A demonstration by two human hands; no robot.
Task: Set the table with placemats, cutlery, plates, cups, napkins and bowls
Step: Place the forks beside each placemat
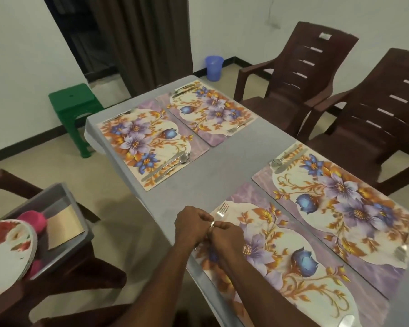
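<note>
Both forearms reach forward over the near edge of the grey-clothed table (213, 171), the hands meeting knuckle to knuckle. The left hand (191, 226) and right hand (226, 237) have curled fingers pinching the handle of a silver metal fork (221, 210), its tines pointing away on the nearest of four floral purple-and-orange placemats (291, 263). To the left of the hands, a grey tray (64, 249) holds flowered white plates (8, 246).

Grey table (213, 175), four floral placemats (151, 147) directly on it
</note>
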